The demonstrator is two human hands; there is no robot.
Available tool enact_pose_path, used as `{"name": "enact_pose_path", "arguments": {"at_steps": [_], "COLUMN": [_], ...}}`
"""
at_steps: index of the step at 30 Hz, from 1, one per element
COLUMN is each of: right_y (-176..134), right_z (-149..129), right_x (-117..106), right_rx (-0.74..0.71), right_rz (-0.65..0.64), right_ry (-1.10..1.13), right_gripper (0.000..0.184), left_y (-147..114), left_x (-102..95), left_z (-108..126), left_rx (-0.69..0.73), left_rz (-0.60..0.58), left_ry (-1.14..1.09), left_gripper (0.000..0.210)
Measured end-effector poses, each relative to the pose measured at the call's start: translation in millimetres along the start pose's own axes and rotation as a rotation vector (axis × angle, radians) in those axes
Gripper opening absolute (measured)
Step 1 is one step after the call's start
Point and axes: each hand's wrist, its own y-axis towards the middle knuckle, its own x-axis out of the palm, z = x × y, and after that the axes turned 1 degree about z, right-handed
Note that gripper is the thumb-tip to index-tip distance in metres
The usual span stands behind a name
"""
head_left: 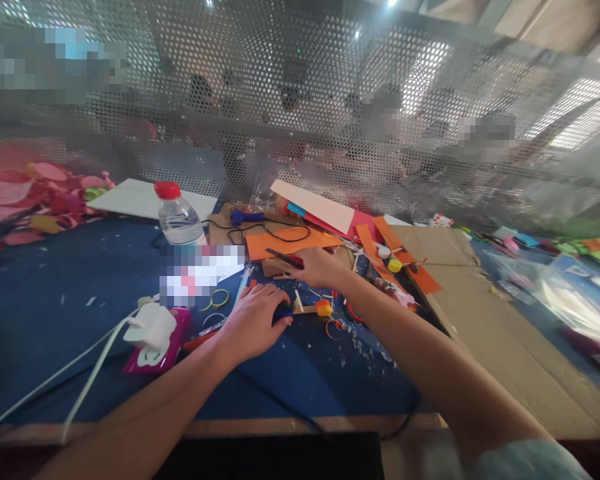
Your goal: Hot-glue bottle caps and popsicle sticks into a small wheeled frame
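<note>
My left hand [260, 317] rests low over the table's middle, its fingers curled round a dark blue object [283, 312] that they mostly hide. Just right of that hand lie thin wooden sticks [304, 309] with a yellow-and-orange bottle cap [324, 307] at their end. My right hand [320, 268], further forward, is closed on a slim dark tool with a reddish part [286, 258]; its exact kind is unclear. Beneath the tool, an orange sheet [265, 245] lies on cardboard. A blue glue gun [247, 217] with a black cord rests behind it.
A water bottle [180, 217] with a red cap stands at left, behind a pink power strip [177, 337] with a white plug. Orange strips [400, 250] and cardboard [505, 333] lie at right. White scraps [360, 347] litter the blue tabletop. A perforated metal screen [280, 100] rises behind.
</note>
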Motion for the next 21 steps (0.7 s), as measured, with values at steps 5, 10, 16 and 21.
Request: {"name": "enact_pose_path", "arguments": {"at_steps": [5, 10, 16, 21], "right_y": [-45.0, -92.4, -111.2, -105.5], "right_z": [26.7, 31.7, 24.0, 12.4], "right_x": [-30.4, -37.0, -45.4, -53.1], "right_rx": [0.148, 0.248, 0.310, 0.223], "right_rz": [0.037, 0.022, 0.006, -0.036], "right_ry": [0.078, 0.209, 0.339, 0.146], "right_gripper": [0.022, 0.020, 0.020, 0.024], "left_y": [0.4, 1.4, 3.4, 4.3], "left_x": [1.0, 1.2, 1.5, 4.3], "left_z": [-1.6, -4.3, -5.6, -5.2], "left_rx": [-0.027, -0.031, -0.045, -0.041], "left_rz": [0.009, 0.025, 0.025, 0.040], "left_ry": [0.012, 0.022, 0.021, 0.011], "left_gripper": [0.017, 0.018, 0.019, 0.018]}}
